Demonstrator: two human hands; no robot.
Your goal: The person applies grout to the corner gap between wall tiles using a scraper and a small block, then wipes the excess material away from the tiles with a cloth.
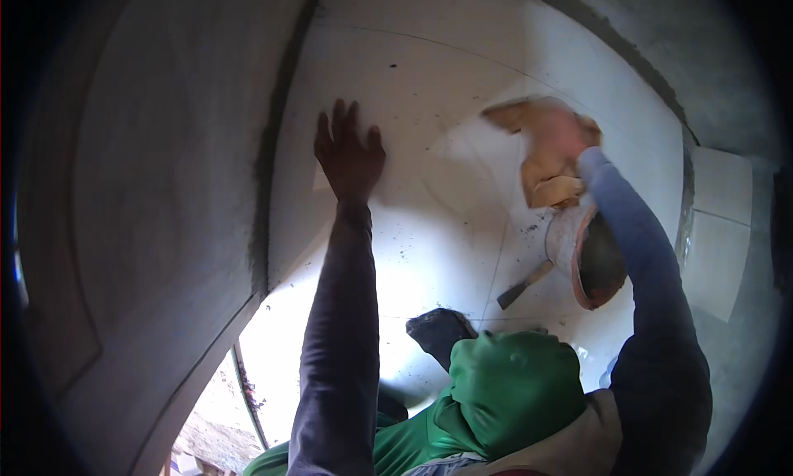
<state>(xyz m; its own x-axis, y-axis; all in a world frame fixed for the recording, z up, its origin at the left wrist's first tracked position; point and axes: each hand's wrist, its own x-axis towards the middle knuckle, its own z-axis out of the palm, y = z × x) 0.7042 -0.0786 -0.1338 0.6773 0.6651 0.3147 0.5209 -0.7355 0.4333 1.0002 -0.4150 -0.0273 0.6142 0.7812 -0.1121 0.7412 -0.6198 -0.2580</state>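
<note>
My left hand lies on the pale tiled floor with its fingers spread and holds nothing. Farther right, my right hand is smeared by motion. It grips a crumpled brown piece that looks like paper or cloth, against the tiles. Just below that piece a bucket with a reddish rim is tilted, its dark opening partly behind my right arm. Beside the bucket lies a flat-bladed scraper with a wooden handle.
Along the left stands a large pale panel or wall with a dark grey edge strip. A grey rough border and loose tiles lie to the right. Dark crumbs dot the floor. My green-clad knee and dark shoe are near the bottom.
</note>
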